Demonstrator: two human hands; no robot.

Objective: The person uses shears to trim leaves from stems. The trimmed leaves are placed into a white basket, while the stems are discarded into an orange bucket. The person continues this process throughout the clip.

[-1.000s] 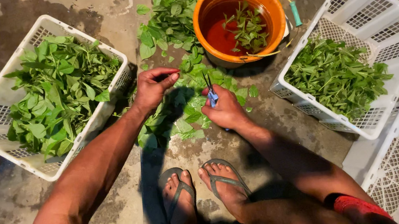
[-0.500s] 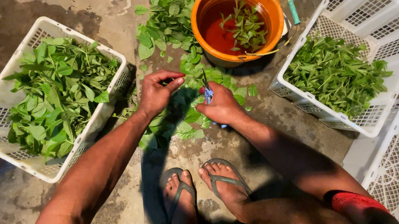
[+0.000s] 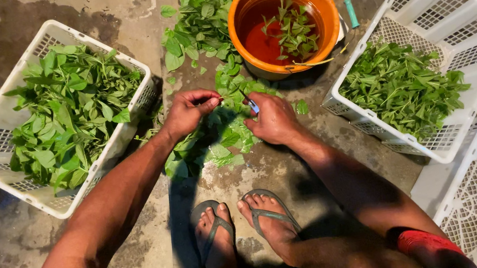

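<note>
No packages, labels, signs or screens in view; only open baskets, a bucket and loose greens on the floor.

Bare arms; grey flip-flops point(image 3: 243, 223); red shorts hem point(image 3: 424, 241).

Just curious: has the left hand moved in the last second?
Yes. The left hand has drifted slightly toward the right hand, judged against the orange bucket.

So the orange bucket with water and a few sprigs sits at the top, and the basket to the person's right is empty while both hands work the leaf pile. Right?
Not quite: the head view shows that right basket holds greens. The bucket, left hand, right hand and leaf pile are as stated.
</note>
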